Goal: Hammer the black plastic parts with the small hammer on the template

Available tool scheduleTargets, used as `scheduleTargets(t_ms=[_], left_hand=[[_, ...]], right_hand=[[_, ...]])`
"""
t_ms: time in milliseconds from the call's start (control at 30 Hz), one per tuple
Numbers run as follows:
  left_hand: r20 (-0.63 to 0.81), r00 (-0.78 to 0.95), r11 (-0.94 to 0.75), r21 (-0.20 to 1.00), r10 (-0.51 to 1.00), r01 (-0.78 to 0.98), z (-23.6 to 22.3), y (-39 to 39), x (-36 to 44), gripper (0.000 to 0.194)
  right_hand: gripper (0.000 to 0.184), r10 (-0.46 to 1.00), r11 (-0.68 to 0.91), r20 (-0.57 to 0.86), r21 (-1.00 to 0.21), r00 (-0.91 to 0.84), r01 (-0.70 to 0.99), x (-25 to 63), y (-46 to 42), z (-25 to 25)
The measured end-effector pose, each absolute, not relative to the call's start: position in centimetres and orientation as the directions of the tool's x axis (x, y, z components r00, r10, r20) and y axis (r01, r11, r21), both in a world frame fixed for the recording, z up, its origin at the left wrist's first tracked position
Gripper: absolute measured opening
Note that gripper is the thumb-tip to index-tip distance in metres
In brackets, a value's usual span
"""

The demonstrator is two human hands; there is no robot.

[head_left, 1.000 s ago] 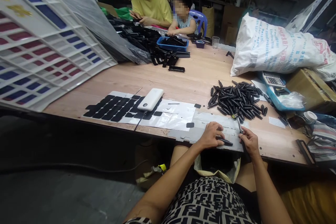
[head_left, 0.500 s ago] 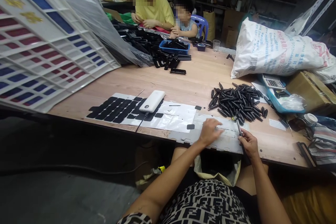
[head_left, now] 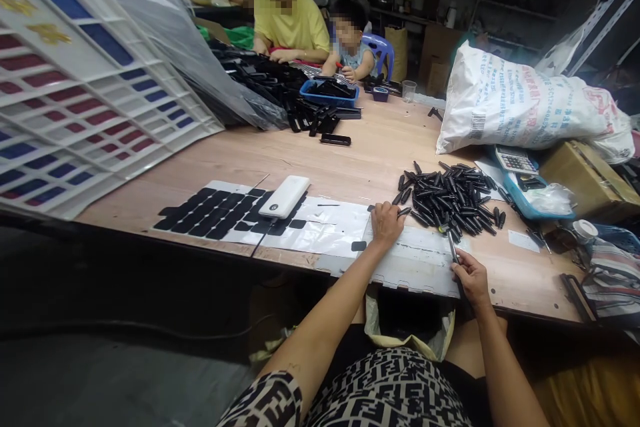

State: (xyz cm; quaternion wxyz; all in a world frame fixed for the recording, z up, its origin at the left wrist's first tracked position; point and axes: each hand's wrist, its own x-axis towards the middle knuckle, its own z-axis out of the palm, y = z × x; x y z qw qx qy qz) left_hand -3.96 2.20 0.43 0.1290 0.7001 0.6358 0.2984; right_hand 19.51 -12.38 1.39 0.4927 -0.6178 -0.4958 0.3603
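My left hand [head_left: 387, 225] is closed at the far edge of a pale grey sheet, and a small black tapered piece [head_left: 404, 212] juts out from its fingertips. Just to the right lies a loose pile of similar black tapered pieces [head_left: 450, 197]. My right hand [head_left: 471, 275] grips a slim tool [head_left: 453, 248] with a silvery shaft and a dark handle; its exact kind is unclear. The tool's far end reaches the near edge of the pile, where a small yellow-green spot shows. The grey sheet [head_left: 415, 257] lies flat along the front table edge.
A white power bank [head_left: 285, 197] with a cable rests on a sheet of black stickers [head_left: 200, 213]. At the right are a white sack [head_left: 530, 100], a calculator [head_left: 516, 160] and a blue tray [head_left: 530, 203]. Two people sit across the table by black parts [head_left: 255, 77].
My left hand has moved left and away from me, and its fingers have closed around a black piece. My right hand keeps its hold on the tool. The view has shifted slightly.
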Motion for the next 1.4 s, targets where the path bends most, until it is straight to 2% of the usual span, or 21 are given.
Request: scheduleTargets(t_ms=[133, 200, 367, 467, 633, 800, 1133, 1400], left_hand=[[0.199, -0.09, -0.055, 0.621, 0.976, 0.782, 0.8, 0.5, -4.9, 0.015], [0.176, -0.078, -0.06, 0.665, 0.981, 0.744, 1.2, -0.5, -5.0, 0.016], [0.198, 0.289, -0.341, 0.701, 0.937, 0.626, 1.7, -2.6, -3.2, 0.015], [0.191, 0.378, -0.4, 0.68, 0.906, 0.614, 1.3, -3.0, -2.1, 0.014], [0.171, 0.394, -0.388, 0.717, 0.903, 0.579, 0.5, -2.5, -2.3, 0.021], [0.154, 0.385, -0.365, 0.739, 0.91, 0.566, 0.4, -2.3, -2.6, 0.015], [0.115, 0.376, -0.331, 0.742, 0.92, 0.583, 0.6, -2.3, -2.4, 0.016], [0.098, 0.349, -0.296, 0.761, 0.932, 0.577, 0.6, -2.1, -2.1, 0.015]], right_hand=[[0.046, 0.972, -0.018, 0.044, -0.965, 0.229, 0.261, 19.6, -12.4, 1.3], [0.047, 0.974, -0.018, 0.041, -0.966, 0.224, 0.256, 19.5, -12.4, 1.2], [0.045, 0.972, -0.015, 0.049, -0.963, 0.23, 0.27, 19.4, -12.5, 1.4], [0.046, 0.972, -0.016, 0.049, -0.962, 0.229, 0.273, 19.4, -12.5, 1.4], [0.046, 0.971, -0.012, 0.06, -0.953, 0.229, 0.301, 19.4, -12.5, 1.3], [0.048, 0.974, 0.005, 0.076, -0.949, 0.213, 0.315, 19.1, -12.8, 1.3], [0.047, 0.983, -0.011, 0.043, -0.955, 0.176, 0.296, 18.3, -14.4, 2.3], [0.046, 0.986, -0.004, 0.054, -0.937, 0.157, 0.349, 17.7, -15.1, 2.6]])
